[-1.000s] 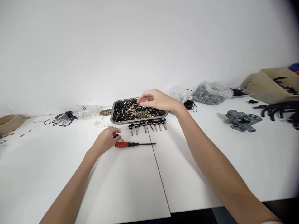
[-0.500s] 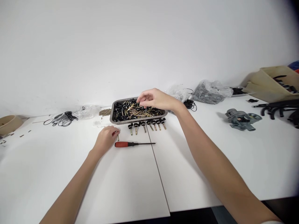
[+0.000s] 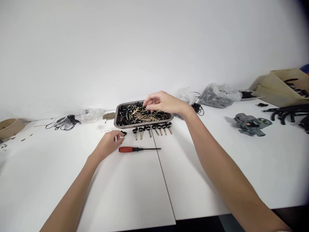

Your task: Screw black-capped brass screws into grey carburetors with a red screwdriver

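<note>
The tray (image 3: 144, 125) had the curled right hand (image 3: 161, 101) above, the curled left hand (image 3: 111, 142) touching a part (image 3: 124, 132) in front; I couldn't tell either grip.

The person has two arms that are bare from the wrist up. The left arm (image 3: 77, 183) and the right arm (image 3: 217, 161) are both slim and smooth. Each one is thin at the wrist and gets fatter higher up. The left hand (image 3: 108, 143) and the right hand (image 3: 166, 102) are bare too, with long, thin fingers (image 3: 150, 98). The nails are too small to see well. Low down by the right arm is a tiny pale edge (image 3: 283, 230), maybe a sleeve, but it is hard to tell.
</note>
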`<state>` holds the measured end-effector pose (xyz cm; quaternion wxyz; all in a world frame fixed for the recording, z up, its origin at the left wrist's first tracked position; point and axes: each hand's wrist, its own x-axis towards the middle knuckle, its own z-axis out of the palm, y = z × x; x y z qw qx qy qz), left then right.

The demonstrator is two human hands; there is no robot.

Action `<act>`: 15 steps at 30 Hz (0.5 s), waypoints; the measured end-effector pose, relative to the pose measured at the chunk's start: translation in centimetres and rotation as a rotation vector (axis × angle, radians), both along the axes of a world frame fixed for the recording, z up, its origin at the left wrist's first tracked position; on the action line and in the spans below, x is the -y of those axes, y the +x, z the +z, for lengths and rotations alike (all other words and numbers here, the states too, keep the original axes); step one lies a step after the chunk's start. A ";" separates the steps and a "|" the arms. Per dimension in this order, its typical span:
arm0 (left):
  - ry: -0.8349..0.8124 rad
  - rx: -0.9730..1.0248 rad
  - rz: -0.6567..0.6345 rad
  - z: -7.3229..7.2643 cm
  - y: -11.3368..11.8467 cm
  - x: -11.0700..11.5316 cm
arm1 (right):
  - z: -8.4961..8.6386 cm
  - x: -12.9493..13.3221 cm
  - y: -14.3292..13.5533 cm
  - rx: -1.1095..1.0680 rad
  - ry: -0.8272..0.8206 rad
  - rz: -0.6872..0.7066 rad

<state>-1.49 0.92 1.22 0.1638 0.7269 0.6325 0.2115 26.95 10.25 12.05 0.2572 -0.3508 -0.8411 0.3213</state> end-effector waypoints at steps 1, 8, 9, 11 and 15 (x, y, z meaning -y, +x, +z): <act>-0.027 -0.021 0.001 0.3 0.0 0.1 | 0.0 -0.1 0.0 0.004 0.002 0.002; -0.225 -0.119 0.042 0.7 0.2 0.3 | -0.3 -0.5 0.3 0.033 -0.009 0.003; -0.221 -0.115 0.037 0.5 0.3 0.3 | -0.4 -0.6 0.3 0.042 -0.008 -0.005; -0.210 -0.112 0.025 0.4 0.4 0.3 | -0.5 -0.8 0.2 0.060 -0.004 -0.016; -0.195 -0.100 -0.007 0.2 0.4 0.2 | -1.5 -1.7 0.3 0.081 -0.009 -0.022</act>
